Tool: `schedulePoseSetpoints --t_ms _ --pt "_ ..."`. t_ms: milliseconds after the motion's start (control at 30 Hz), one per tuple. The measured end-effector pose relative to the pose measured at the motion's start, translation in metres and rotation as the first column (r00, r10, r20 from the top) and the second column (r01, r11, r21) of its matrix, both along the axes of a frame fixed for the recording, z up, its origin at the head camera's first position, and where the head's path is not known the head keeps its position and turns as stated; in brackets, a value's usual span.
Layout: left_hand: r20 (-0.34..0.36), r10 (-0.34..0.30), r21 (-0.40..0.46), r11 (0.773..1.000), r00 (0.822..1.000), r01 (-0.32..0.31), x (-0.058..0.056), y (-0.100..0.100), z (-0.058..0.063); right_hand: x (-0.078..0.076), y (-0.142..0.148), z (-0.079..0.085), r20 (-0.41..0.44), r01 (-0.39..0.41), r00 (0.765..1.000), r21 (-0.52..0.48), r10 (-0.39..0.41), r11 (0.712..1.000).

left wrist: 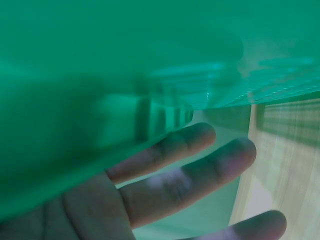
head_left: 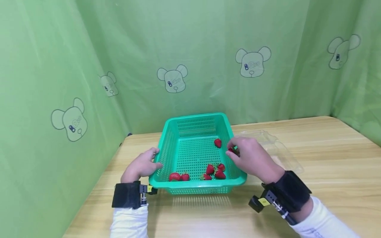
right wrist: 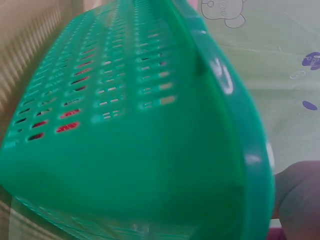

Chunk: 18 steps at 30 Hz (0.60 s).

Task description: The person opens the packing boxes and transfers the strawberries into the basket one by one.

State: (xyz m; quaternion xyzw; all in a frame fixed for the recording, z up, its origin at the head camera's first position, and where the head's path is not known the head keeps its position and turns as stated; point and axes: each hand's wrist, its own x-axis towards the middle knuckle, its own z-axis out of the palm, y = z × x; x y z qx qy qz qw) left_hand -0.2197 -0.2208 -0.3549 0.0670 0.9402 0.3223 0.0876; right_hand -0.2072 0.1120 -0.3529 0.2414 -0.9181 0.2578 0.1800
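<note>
A green plastic basket [head_left: 197,184] with slotted walls stands on the wooden table. My left hand [head_left: 144,163] holds its left rim, thumb over the edge and fingers outside. In the left wrist view, fingers [left wrist: 185,182] extend beside the outer wall. My right hand [head_left: 251,155] is at the right rim and pinches a strawberry [head_left: 230,150], partly hidden by the fingers. Inside the basket, one strawberry [head_left: 218,143] lies toward the back right. Several more, among them a strawberry [head_left: 220,174], lie along the front. Red shows through the slots in the right wrist view.
A clear plastic clamshell box [head_left: 281,153] lies right of the basket, partly behind my right hand. Green curtains [head_left: 208,92] with bear-head drawings hang behind and at both sides of the wooden table [head_left: 333,158].
</note>
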Motion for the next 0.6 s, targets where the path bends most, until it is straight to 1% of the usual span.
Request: schedulePoseSetpoints --t_ms 100,200,333,400,500,600 --pt "-0.003 -0.009 -0.040 0.999 1.000 0.009 0.002 0.003 0.001 0.001 -0.002 -0.003 0.003 -0.015 1.000 -0.001 0.015 1.000" --pt "0.009 -0.008 -0.064 0.998 1.000 0.009 0.003 0.006 0.004 0.001 -0.003 -0.004 0.030 -0.032 0.999 -0.010 0.032 0.999" --pt "0.015 -0.001 -0.090 0.996 1.000 0.002 0.002 0.009 0.006 0.001 -0.002 -0.005 0.071 -0.033 0.997 -0.032 0.036 0.999" --pt "0.012 0.007 -0.107 0.994 1.000 -0.006 0.003 0.010 0.006 0.001 0.000 -0.005 0.077 -0.029 0.997 -0.045 0.032 0.999" --pt "0.004 0.018 -0.125 0.992 1.000 -0.017 0.004 0.010 0.005 0.000 0.003 -0.006 0.037 -0.014 0.999 -0.047 0.016 0.999" --pt "-0.001 0.025 -0.113 0.993 1.000 -0.025 0.005 0.008 0.002 0.000 0.008 -0.005 -0.016 0.013 1.000 -0.045 -0.014 0.999"
